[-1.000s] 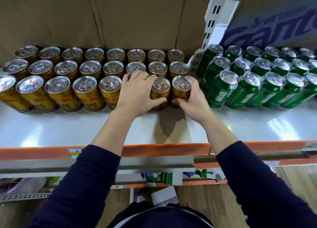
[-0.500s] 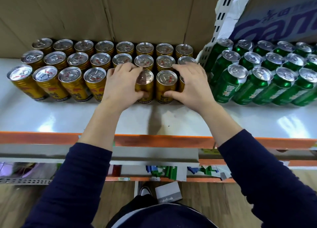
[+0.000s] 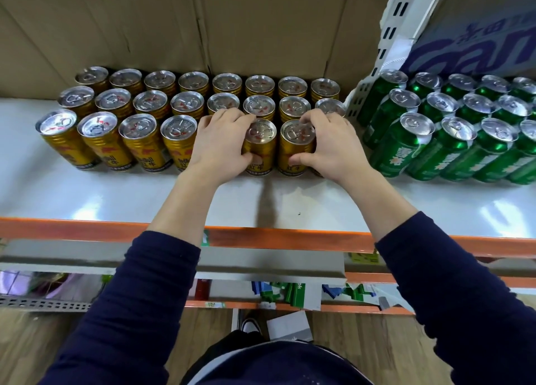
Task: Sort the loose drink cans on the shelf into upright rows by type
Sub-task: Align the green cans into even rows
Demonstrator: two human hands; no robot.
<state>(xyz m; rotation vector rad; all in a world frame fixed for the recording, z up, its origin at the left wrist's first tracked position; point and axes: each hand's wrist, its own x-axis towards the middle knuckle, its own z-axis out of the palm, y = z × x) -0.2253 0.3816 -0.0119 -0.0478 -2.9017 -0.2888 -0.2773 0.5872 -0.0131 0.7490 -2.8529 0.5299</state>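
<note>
Gold cans (image 3: 259, 148): left hand (image 3: 220, 144), right hand (image 3: 329, 145) each curled round front-row can.

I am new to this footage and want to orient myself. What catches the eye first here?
First the gold cans, upright in three rows at the shelf's left and middle. Then the left hand and right hand, each gripping a can in the front row. The right side holds green cans.

Room is left along the shelf (image 3: 87, 199) front; farther back, passage is barred by packed gold cans (image 3: 142, 144), a post (image 3: 390, 41) and green cans (image 3: 400, 152).
</note>
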